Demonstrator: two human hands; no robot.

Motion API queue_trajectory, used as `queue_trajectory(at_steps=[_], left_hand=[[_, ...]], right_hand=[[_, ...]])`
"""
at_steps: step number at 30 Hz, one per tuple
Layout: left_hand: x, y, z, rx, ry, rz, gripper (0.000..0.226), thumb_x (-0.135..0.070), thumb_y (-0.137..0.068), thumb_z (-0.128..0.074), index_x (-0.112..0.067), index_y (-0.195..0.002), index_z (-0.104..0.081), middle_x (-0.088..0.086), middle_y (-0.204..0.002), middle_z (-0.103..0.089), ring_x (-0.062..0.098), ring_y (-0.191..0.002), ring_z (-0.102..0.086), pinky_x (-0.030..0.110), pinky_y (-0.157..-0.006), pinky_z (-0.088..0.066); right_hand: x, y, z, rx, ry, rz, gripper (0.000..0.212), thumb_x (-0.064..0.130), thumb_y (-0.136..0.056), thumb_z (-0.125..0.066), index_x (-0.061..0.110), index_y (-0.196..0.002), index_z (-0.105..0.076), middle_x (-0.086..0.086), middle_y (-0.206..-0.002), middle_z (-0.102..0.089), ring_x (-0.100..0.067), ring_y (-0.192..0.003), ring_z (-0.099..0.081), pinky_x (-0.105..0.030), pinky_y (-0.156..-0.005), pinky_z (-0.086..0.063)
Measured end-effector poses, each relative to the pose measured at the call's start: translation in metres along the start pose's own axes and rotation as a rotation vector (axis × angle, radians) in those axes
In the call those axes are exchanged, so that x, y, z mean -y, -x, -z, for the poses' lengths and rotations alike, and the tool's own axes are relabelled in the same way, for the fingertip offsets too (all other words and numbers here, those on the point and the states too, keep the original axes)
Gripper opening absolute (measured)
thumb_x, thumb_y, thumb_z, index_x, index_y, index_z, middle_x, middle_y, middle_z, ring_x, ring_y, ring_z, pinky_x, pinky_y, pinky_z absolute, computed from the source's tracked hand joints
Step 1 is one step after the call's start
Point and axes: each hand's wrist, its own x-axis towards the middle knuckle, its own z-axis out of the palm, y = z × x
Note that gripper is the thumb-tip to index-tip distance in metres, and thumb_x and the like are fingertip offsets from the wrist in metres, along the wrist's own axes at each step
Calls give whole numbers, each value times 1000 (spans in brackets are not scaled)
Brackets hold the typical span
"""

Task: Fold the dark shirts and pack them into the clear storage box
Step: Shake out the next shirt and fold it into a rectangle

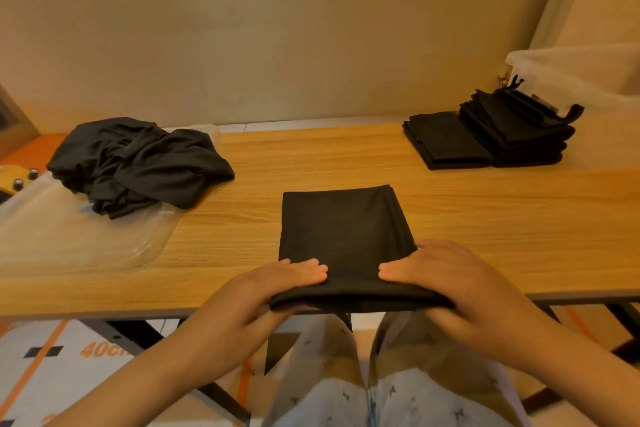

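Progress: 2 stacks of folded shirts (446, 142) sit at the far right corner of the counter (311, 156), beside the clear storage box (571, 69) and seemingly not yet packed; an unfolded pile (138, 163) remains at the far left edge. Current dark shirt (346, 229), part-folded, lies mid near edge, with left hand (270, 291) and right hand (446, 288) each in a grip pinching its near fold, fingers on top. Surface: pale wood-grain, clear plastic piece (86, 239) at the left edge, plain beige wall behind.

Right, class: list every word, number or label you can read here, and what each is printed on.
"40c" in orange, on the white floor sheet under the table; the rest is hidden behind the left forearm.
Tag on the folded shirt stack: too small to read.
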Motion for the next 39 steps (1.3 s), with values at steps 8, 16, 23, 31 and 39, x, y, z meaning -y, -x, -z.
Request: queue_trajectory(at_steps=[8, 16, 23, 31, 39], left_hand=[[-33, -33, 69, -116, 504, 172, 22, -22, -89, -56, -13, -105, -69, 2, -101, -72, 12, -93, -67, 21, -81, -54], [6, -97, 71, -165, 311, 440, 14, -22, -91, -64, -22, -105, -66, 1, -80, -61, 0, -56, -59, 14, -54, -49], [20, -100, 55, -357, 369, 442, 13, -16, -94, -60, -22, -102, -69, -1, -89, -63, 0, -49, -54, 14, -50, -44], [19, -102, 52, -379, 289, 512, 14, -18, -94, -59, -24, -95, -72, -3, -86, -70, 15, -74, -66, 19, -59, -50], [1, -102, 58, -400, -64, 476, 34, -32, -98, -49, -25, -131, -56, -5, -127, -54, 9, -105, -53, 22, -87, -39]], right_hand=[[-5, -58, 49, -51, -590, -365, 11, 22, -90, -61, 26, -89, -71, 10, -84, -70, 1, -81, -63, -15, -67, -49], [-48, -120, 13, -60, -306, -675, 18, 34, -91, -61, 19, -101, -64, 8, -89, -60, -4, -80, -54, -20, -61, -43], [-55, -122, -3, -239, -193, -690, 11, 37, -93, -57, 31, -103, -55, 12, -85, -53, 0, -73, -46, -14, -58, -36], [-57, -122, -7, -232, -68, -713, 12, 38, -93, -57, 27, -94, -61, 11, -73, -54, -5, -68, -50, -25, -57, -43], [-41, -117, 10, -239, 28, -715, 32, 35, -99, -44, 25, -129, -50, 3, -119, -58, -15, -106, -55, -34, -83, -50]])
